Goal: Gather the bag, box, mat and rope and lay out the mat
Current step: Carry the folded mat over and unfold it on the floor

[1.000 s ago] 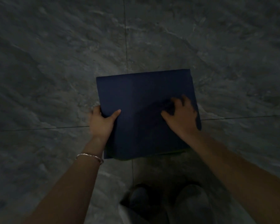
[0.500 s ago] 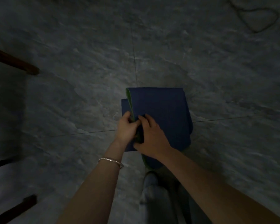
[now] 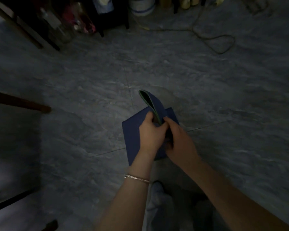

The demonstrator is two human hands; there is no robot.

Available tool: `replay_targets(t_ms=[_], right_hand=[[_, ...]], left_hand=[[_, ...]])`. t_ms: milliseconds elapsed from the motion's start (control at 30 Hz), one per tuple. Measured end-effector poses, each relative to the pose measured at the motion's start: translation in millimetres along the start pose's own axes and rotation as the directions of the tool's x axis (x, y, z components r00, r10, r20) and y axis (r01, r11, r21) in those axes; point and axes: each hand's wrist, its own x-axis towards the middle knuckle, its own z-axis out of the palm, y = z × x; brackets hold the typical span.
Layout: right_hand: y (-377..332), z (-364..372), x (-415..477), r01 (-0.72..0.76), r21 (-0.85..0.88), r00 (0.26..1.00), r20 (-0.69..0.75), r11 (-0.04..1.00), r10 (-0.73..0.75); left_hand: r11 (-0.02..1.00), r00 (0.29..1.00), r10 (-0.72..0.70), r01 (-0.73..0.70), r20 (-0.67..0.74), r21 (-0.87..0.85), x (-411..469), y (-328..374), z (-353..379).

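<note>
Head view, dim and a little blurred: both hands are close together in front of the body, clamped on the folded blue mat. The left hand pinches the near edge of a raised fold, thumb on top, and the right hand grips the same fold from the other side, fingers wrapped round it. The mat is held above the grey tiled floor, not yet lying on it, as far as the poor light lets me judge. One flat panel spreads down and to the left under the left hand; a curled flap with a green underside rises from between the hands and points up and away from the person, so the fold's long axis runs roughly from the body outward. A rope lies looped on the floor far ahead to the right. The step in hand looks like opening the folds to lay out the mat. Next, the hands would need to part, draw the layers apart and lower the mat flat onto clear floor.
</note>
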Motion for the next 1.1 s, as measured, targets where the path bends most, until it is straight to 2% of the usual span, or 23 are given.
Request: replay_targets(t_ms=[200,367,567,733,900,1100], right_hand=[[9,-117,-7,0.028,0.126,0.999,0.013,0.992,-0.03],[7,-241,-34,0.088,0.212,0.996,0.014,0.973,-0.093],[10,-374,-58,0.158,0.107,0.987,-0.052,0.982,-0.153],[21,-463,-62,0.13,0.039,0.987,-0.097,0.991,-0.126],[39,-535,-50,0.142,-0.047,0.98,-0.135,0.989,-0.147],[82,-599,-20,0.067,-0.086,0.988,-0.136,0.994,-0.078]], left_hand=[[0.995,0.994,0.089,-0.085,-0.07,0.055,-42,95,56],[0.987,0.983,0.139,-0.129,-0.119,0.091,-99,188,117],[0.984,0.973,0.176,-0.176,-0.151,0.018,-161,292,178],[0.972,0.969,0.234,-0.235,-0.083,0.0,-180,365,228],[0.967,0.967,0.252,-0.253,-0.035,-0.025,-178,416,279],[0.972,0.973,0.231,-0.23,0.013,-0.036,-151,460,349]])
